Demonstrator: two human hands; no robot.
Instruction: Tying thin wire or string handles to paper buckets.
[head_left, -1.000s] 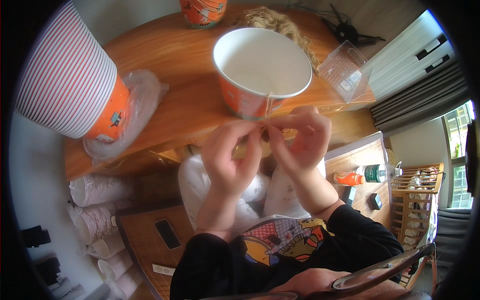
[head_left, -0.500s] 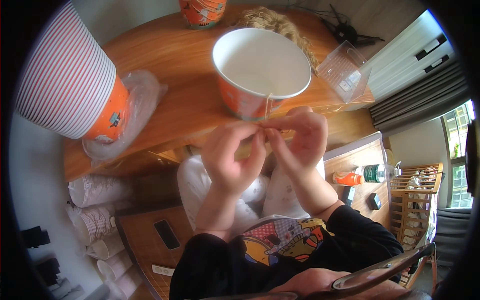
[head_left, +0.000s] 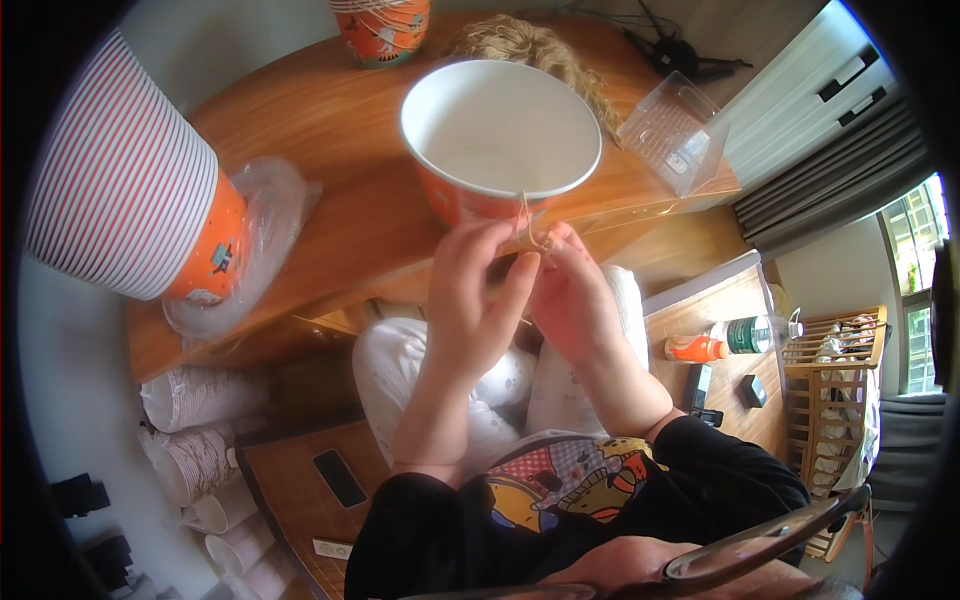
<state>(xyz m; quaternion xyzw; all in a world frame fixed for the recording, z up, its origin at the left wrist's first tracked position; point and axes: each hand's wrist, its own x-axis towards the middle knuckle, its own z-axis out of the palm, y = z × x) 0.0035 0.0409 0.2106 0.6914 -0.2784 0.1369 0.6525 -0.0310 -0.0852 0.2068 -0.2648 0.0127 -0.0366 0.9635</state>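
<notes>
Twine (head_left: pixel 527 222) runs from your pinching fingertips up toward twelve o'clock, over the rim of the orange paper bucket (head_left: pixel 500 140) standing mouth-up on the wooden table (head_left: pixel 330 150). Your left hand (head_left: pixel 475 300) and right hand (head_left: pixel 570 295) press together, both clamped on the twine.

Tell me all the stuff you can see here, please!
Paper bucket: one, white inside, orange outside, on the table edge by the hands.
String: one thin tan piece, hanging from the bucket rim to the fingers.
Stack of buckets: one, striped with an orange base, lying at left on a clear plastic bag.
Orange cup: one, at the table's far edge.
Tan fibre bundle: one, behind the bucket.
Clear plastic box: one, right end of the wooden table.
Bottles: two, orange and green, on a low table at right.
Phone: one, dark, lower left.
Left hand, right hand: pinching the string.
</notes>
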